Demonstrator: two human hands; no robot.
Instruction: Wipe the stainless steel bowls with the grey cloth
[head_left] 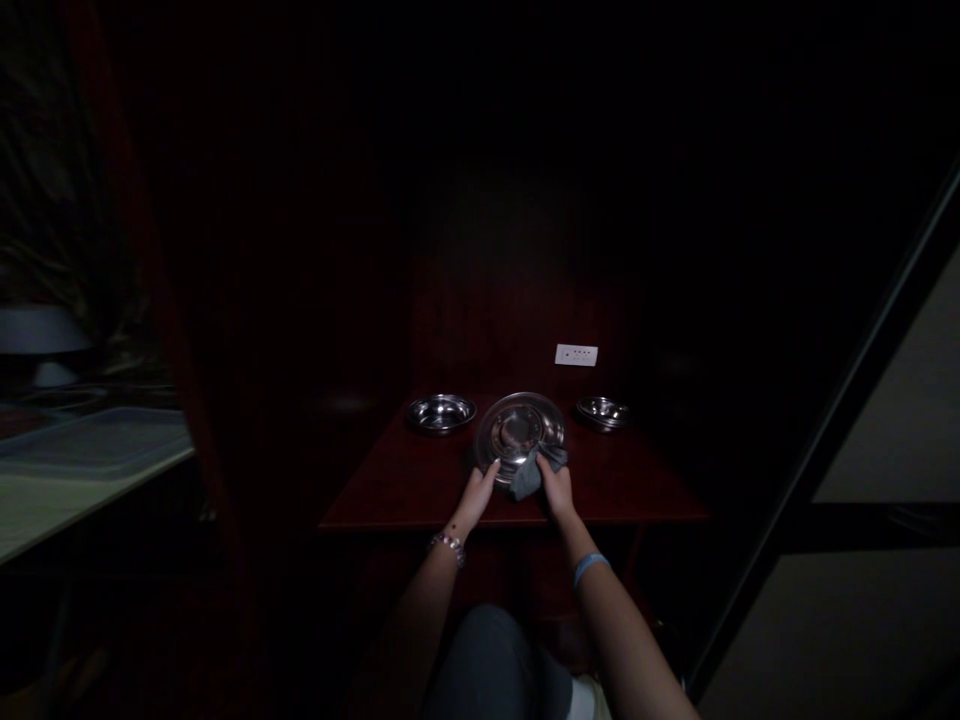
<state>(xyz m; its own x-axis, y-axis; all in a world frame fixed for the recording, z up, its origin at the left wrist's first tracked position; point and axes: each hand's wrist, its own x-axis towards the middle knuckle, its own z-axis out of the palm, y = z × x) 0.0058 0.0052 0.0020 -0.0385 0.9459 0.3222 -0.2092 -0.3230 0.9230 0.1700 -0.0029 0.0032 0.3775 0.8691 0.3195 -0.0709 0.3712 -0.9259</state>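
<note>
A shiny round metal plate [519, 422] is held up, tilted, above the front of a dark red table. My left hand [478, 490] grips its lower left rim, with the thumb on the near face. At the lower right rim, my right hand [556, 486] is closed on a grey cloth [527, 478], which lies against the plate. The right fingers behind the cloth and plate are hidden. To the left of the plate a metal bowl-like dish [441, 413] stands on the table. Smaller metal bowls [602, 412], seemingly stacked, stand on its right side.
The dark red table [390, 492] is set in an alcove with a white socket panel [576, 355] on the back wall. At left, a pale table [45, 505] carries a clear plastic tray [105, 440] and a white lamp-like object [43, 332]. My knee [487, 660] is below the table edge.
</note>
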